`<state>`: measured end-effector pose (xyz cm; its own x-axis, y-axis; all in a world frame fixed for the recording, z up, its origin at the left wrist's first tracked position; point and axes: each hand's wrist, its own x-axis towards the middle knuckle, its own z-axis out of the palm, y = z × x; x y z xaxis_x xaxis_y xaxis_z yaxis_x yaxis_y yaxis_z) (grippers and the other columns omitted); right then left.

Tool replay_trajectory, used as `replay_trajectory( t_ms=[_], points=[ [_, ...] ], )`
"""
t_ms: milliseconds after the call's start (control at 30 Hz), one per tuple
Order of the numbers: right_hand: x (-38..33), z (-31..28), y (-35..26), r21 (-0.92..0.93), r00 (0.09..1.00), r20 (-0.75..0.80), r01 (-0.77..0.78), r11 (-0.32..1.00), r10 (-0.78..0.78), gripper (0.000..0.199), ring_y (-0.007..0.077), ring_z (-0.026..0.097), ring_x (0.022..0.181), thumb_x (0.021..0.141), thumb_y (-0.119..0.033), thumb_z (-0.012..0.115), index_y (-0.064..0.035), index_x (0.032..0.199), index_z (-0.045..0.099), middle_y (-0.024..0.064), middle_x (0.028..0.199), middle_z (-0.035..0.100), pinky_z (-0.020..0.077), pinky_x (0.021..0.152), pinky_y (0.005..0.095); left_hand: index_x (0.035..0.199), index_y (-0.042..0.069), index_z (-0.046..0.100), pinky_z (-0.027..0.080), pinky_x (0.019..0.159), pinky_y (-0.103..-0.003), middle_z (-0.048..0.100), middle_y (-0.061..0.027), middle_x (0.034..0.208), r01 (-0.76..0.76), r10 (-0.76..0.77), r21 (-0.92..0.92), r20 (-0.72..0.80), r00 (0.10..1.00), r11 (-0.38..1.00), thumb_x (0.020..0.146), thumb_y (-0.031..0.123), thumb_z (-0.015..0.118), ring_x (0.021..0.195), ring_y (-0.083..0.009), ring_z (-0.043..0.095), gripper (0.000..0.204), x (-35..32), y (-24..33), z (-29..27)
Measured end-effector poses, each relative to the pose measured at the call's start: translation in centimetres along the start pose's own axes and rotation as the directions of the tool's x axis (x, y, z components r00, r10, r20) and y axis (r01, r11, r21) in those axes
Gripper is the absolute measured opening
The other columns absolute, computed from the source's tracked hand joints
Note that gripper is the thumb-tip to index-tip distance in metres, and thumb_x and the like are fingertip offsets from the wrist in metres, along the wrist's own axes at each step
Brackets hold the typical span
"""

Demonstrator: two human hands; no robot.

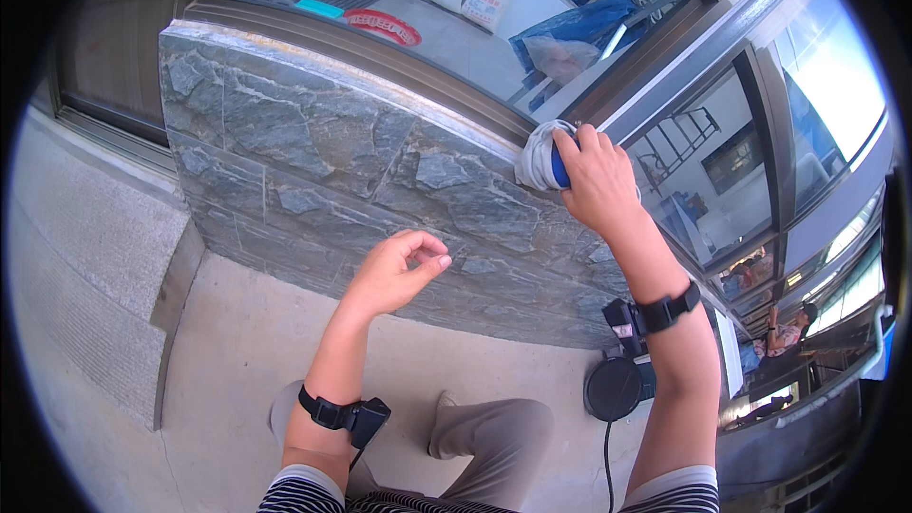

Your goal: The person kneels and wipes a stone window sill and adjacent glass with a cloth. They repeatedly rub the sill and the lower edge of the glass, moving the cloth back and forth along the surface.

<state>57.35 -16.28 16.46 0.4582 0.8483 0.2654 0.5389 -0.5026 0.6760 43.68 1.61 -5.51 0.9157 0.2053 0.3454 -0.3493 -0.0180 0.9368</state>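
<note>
My right hand is closed over a whitish coiled bundle with a blue part, at the outer corner of the window ledge. The fingers wrap over its top and hide part of it; whether the coil is cord or cloth I cannot make out. Lower and to the left, my left hand hovers in front of the grey stone-faced wall. Its fingers are loosely curled, the thumb stands apart from them, and nothing is held.
Behind the window glass lie a red round item, a white printed sack and blue sheeting. A stone step rises at left. A black round object with a cable is low at right. Another person is farther off.
</note>
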Motion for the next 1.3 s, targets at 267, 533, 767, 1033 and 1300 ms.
replay_trajectory(
  t_ms=[267,533,767,1033,1300],
  points=[
    [5.0,1.4,0.8,0.028,0.907,0.406,-0.134,0.991,0.111,0.050,0.0396,0.071,0.090,0.063,-0.025,0.076,-0.0001,0.105,0.064,0.0220,0.094,0.071,0.0574,0.078,0.0458,0.105,0.002,0.071,0.051,0.078,-0.030,0.069,-0.0043,0.098,0.039,-0.040,-0.021,-0.023,0.999,0.999,0.092,0.026,0.074,0.088,-0.0127,0.062,0.027,0.1,-1.1,-0.1],
    [6.6,2.4,3.0,0.389,0.870,0.487,-0.299,0.871,0.082,0.061,0.0376,0.071,0.088,0.057,-0.037,0.077,0.0051,0.101,0.072,0.0251,0.093,0.072,0.0577,0.081,0.0395,0.107,0.003,0.070,0.049,0.076,-0.026,0.068,0.0018,0.091,0.079,-0.081,-0.057,-0.026,0.996,0.995,0.094,0.021,0.072,0.082,-0.0065,0.057,0.022,-0.2,-0.9,-0.7],
    [-0.8,1.7,1.7,0.864,0.831,0.496,-0.500,0.052,-0.252,0.058,0.0208,0.070,0.094,0.069,-0.039,0.081,-0.0016,0.112,0.072,0.0119,0.106,0.074,0.0554,0.085,0.0350,0.105,0.003,0.070,0.051,0.077,-0.028,0.070,-0.0010,0.092,0.084,-0.084,-0.184,0.006,0.996,0.979,0.094,0.024,0.073,0.084,-0.0089,0.061,0.024,-0.2,-1.4,-1.0],
    [-4.4,-0.2,-1.7,0.476,0.994,-0.042,-0.072,0.877,0.105,0.070,0.0416,0.068,0.093,0.068,-0.025,0.075,-0.0064,0.131,0.053,0.0245,0.109,0.064,0.0551,0.082,0.0467,0.104,0.003,0.069,0.050,0.076,-0.024,0.069,0.0011,0.091,0.056,-0.097,-0.285,-0.134,0.986,0.957,0.096,0.018,0.070,0.083,-0.0058,0.060,0.017,0.2,-2.8,-1.3],
    [3.5,1.6,0.1,0.234,0.919,0.324,-0.309,0.922,0.226,0.054,0.0421,0.069,0.097,0.071,-0.032,0.071,-0.0015,0.115,0.066,0.0253,0.102,0.070,0.0553,0.086,0.0473,0.106,0.002,0.068,0.050,0.076,-0.023,0.069,0.0006,0.092,0.038,-0.084,-0.273,-0.160,0.983,0.961,0.096,0.017,0.069,0.083,-0.0055,0.060,0.017,0.4,-2.9,-1.3]
  ],
)
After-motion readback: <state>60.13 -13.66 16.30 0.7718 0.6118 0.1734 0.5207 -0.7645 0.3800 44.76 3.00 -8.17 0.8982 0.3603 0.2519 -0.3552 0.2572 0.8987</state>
